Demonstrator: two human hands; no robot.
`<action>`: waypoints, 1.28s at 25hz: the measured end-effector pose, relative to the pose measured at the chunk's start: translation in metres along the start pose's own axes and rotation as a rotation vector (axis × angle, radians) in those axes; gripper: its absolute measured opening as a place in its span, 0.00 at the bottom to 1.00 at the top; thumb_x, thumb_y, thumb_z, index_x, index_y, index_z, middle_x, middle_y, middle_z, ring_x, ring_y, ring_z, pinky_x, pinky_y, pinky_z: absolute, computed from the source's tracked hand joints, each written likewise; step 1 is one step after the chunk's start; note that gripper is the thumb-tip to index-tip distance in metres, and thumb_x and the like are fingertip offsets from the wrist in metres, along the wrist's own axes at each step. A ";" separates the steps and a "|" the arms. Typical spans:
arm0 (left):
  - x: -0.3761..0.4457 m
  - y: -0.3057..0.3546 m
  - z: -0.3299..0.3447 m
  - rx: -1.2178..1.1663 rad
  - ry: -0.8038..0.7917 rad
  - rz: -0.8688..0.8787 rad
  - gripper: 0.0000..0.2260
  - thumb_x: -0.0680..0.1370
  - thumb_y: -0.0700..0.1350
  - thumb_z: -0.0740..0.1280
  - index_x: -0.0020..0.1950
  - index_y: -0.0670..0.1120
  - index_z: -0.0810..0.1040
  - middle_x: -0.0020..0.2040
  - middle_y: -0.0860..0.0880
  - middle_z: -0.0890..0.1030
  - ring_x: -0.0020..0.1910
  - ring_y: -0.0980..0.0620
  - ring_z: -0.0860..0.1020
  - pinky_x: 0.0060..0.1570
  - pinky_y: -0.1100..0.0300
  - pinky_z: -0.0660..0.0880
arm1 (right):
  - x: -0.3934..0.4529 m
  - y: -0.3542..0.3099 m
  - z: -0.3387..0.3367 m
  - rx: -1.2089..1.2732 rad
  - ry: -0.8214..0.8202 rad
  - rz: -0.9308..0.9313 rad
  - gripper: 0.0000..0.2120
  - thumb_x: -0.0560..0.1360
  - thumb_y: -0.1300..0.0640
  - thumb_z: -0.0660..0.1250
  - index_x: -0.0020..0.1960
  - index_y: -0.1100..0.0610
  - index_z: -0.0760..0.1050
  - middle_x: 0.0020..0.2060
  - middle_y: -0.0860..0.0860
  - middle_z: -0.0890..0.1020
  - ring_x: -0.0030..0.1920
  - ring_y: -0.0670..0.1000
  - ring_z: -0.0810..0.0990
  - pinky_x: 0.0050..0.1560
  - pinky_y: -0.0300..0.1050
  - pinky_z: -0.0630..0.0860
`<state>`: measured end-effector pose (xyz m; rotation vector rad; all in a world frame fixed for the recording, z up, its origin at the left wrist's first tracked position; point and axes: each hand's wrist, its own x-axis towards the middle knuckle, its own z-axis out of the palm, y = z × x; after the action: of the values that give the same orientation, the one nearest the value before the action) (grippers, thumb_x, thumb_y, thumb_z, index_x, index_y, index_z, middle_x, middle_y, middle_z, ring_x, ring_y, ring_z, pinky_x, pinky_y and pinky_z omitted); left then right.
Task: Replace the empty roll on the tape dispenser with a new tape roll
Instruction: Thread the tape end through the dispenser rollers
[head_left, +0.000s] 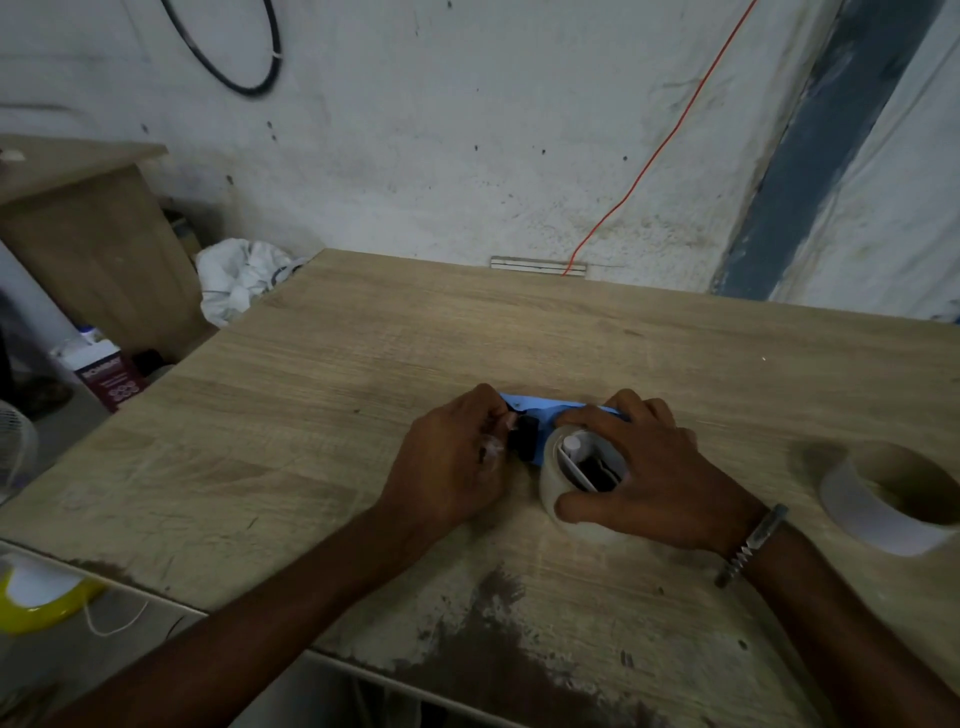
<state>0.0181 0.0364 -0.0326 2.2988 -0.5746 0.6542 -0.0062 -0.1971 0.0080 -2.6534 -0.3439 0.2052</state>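
Note:
A blue tape dispenser (540, 402) lies on the wooden table (322, 395), mostly covered by my hands. A clear tape roll (563, 493) sits around the dispenser's white hub (571, 446). My right hand (654, 473) wraps over this roll, thumb on its near side, fingers over the far side. My left hand (452, 462) pinches something small at the dispenser's black cutter end (524, 439); what is between the fingertips is too small to tell, possibly the tape's free end. A second roll, pale cardboard-coloured (893, 499), lies flat on the table to the right.
The table's near edge has a dark worn patch (498, 654). A wooden cabinet (88, 234) and a white bag (239, 275) stand beyond the left edge. A yellow-and-white object (41, 597) lies at lower left. An orange cable (654, 156) runs down the wall.

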 end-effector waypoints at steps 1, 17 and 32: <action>-0.001 0.002 -0.001 0.006 0.008 0.028 0.04 0.80 0.45 0.67 0.48 0.46 0.77 0.39 0.52 0.81 0.34 0.51 0.79 0.33 0.54 0.74 | -0.002 -0.001 0.001 -0.025 0.026 -0.026 0.43 0.57 0.23 0.66 0.70 0.28 0.63 0.62 0.40 0.68 0.69 0.48 0.61 0.67 0.55 0.62; 0.009 -0.011 0.007 -0.131 -0.012 -0.057 0.08 0.81 0.47 0.67 0.44 0.45 0.79 0.38 0.51 0.80 0.38 0.54 0.79 0.40 0.60 0.73 | 0.002 -0.007 0.002 -0.030 0.072 -0.124 0.39 0.60 0.25 0.64 0.69 0.29 0.63 0.65 0.35 0.66 0.65 0.46 0.65 0.63 0.54 0.65; 0.012 -0.038 -0.005 -0.269 -0.162 -0.040 0.06 0.84 0.45 0.69 0.50 0.45 0.79 0.43 0.49 0.86 0.42 0.51 0.85 0.41 0.54 0.78 | 0.004 -0.009 0.005 0.106 0.060 -0.130 0.34 0.58 0.30 0.72 0.62 0.27 0.65 0.64 0.38 0.71 0.65 0.47 0.66 0.66 0.58 0.73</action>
<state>0.0470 0.0632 -0.0408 2.1142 -0.6482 0.3496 -0.0051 -0.1863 0.0077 -2.5164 -0.4704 0.0994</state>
